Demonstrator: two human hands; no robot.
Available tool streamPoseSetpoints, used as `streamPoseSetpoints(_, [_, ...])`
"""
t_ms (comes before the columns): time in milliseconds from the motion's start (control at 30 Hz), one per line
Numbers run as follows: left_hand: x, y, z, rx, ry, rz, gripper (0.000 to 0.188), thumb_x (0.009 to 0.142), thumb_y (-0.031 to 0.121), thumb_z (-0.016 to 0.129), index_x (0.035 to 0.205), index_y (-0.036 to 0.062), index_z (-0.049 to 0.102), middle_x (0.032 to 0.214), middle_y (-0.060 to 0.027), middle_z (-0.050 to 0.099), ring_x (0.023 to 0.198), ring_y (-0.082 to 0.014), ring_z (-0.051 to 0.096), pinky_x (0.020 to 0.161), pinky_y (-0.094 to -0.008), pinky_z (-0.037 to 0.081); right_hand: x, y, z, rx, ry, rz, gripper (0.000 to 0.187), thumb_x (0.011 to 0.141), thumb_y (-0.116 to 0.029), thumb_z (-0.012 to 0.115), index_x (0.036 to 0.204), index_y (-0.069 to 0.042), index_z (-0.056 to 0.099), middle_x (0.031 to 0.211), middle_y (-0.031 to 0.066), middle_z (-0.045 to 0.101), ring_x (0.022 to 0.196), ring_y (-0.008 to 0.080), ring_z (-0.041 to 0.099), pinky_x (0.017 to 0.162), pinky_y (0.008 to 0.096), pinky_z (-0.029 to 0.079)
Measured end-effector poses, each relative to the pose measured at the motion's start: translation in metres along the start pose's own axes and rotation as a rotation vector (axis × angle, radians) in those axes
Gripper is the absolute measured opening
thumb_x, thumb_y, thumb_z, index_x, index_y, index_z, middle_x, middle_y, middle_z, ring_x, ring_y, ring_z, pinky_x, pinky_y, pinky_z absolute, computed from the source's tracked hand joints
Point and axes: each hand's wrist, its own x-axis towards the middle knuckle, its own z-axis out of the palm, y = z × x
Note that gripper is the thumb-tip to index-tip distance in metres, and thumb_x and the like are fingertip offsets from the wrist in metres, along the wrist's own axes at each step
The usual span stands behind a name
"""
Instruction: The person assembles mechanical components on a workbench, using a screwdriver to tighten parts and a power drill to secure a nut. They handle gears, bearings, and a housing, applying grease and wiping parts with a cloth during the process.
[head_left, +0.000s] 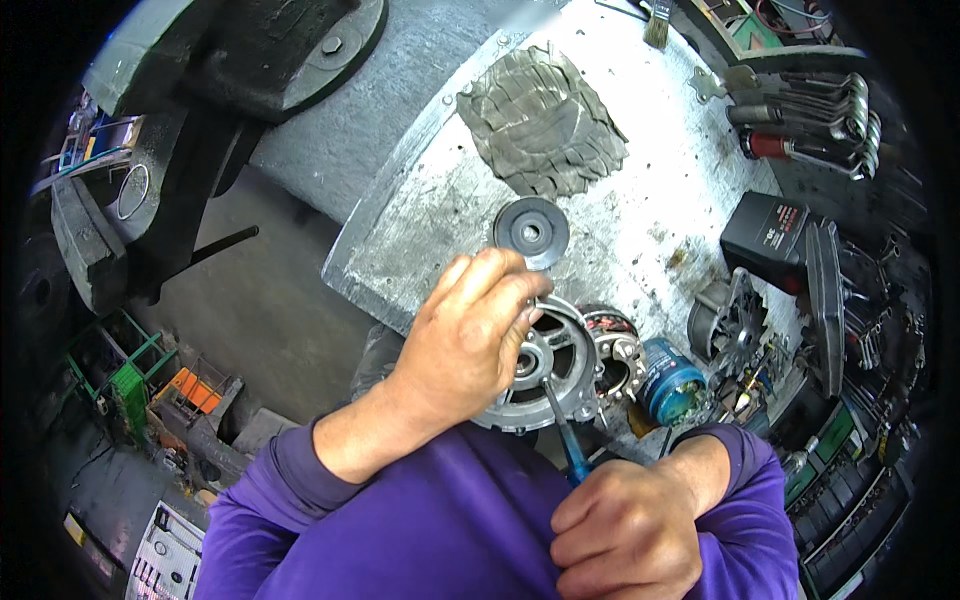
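My right hand is wrapped round the blue handle of a screwdriver. Its blade slants up and left to meet the face of a round, spoked metal alternator end cover, beside the central bore. With bent fingers my left hand grips the cover at its far rim and hides its left part. Just beyond those fingertips, a dark grooved pulley lies flat on the worn metal bench top. Against the cover's right side sits another alternator part with reddish windings.
A blue jar and a finned alternator housing stand right of the work. A ragged grey cloth lies farther back. Wrenches and a black case line the right. A heavy dark machine stands left.
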Motion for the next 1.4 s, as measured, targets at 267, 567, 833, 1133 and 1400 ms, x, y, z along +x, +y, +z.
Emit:
streamPoseSetpoints(267, [-0.015, -0.001, -0.009, 0.015, 0.170, -0.026, 0.063, 0.088, 0.013, 0.077, 0.144, 0.0025, 0.051, 0.144, -0.0201, 0.047, 0.115, -0.0333, 0.063, 0.101, -0.0457, 0.052, 0.012, -0.013, 0.025, -0.205, -0.161, 0.222, 0.012, 0.082, -0.011, 0.073, 0.088, -0.003, 0.068, 0.066, 0.0040, 0.059, 0.052, 0.0238, 0.060, 0.047, 0.0371, 0.046])
streamPoseSetpoints(567, [-0.065, 0.002, -0.029, 0.143, 0.168, -0.003, 0.026, 0.088, 0.004, 0.075, 0.112, -0.0024, 0.069, 0.099, -0.0172, 0.070, 0.087, -0.0317, 0.070, 0.079, -0.0395, 0.056, -0.024, -0.046, 0.056, -0.289, 0.587, 0.044, 0.029, 0.093, -0.023, 0.068, 0.079, 0.002, 0.064, 0.060, 0.0112, 0.060, 0.047, 0.0266, 0.056, 0.051, 0.0399, 0.047])
streamPoseSetpoints(833, [0.029, 0.013, -0.019, 0.158, -0.202, 0.414, 0.027, 0.082, 0.005, 0.074, 0.109, 0.0042, 0.072, 0.114, -0.0160, 0.072, 0.113, -0.0383, 0.067, 0.099, -0.0456, 0.054, -0.035, -0.047, 0.057, -0.279, 0.678, 0.092, 0.038, 0.094, -0.031, 0.069, 0.077, 0.001, 0.061, 0.057, 0.0097, 0.056, 0.049, 0.0219, 0.053, 0.052, 0.0371, 0.044])
streamPoseSetpoints(1133, [-0.041, 0.031, -0.006, 0.441, -0.144, 0.318, 0.027, 0.074, 0.029, 0.088, 0.097, 0.0181, 0.080, 0.154, -0.0091, 0.051, 0.152, -0.0406, 0.033, 0.120, -0.0774, 0.021, -0.036, -0.035, 0.045, -0.295, 0.538, 0.154, 0.036, 0.094, -0.030, 0.068, 0.077, 0.001, 0.062, 0.062, 0.0112, 0.061, 0.053, 0.0268, 0.059, 0.056, 0.0400, 0.051])
streamPoseSetpoints(1400, [-0.036, 0.023, 0.006, 0.431, -0.076, 0.332, 0.019, 0.072, 0.030, 0.088, 0.088, 0.0210, 0.082, 0.151, -0.0052, 0.055, 0.151, -0.0355, 0.037, 0.120, -0.0745, 0.024, -0.033, -0.037, 0.039, -0.219, 0.454, 0.105, 0.036, 0.096, -0.030, 0.068, 0.078, 0.000, 0.063, 0.060, 0.0104, 0.059, 0.048, 0.0261, 0.056, 0.054, 0.0403, 0.049])
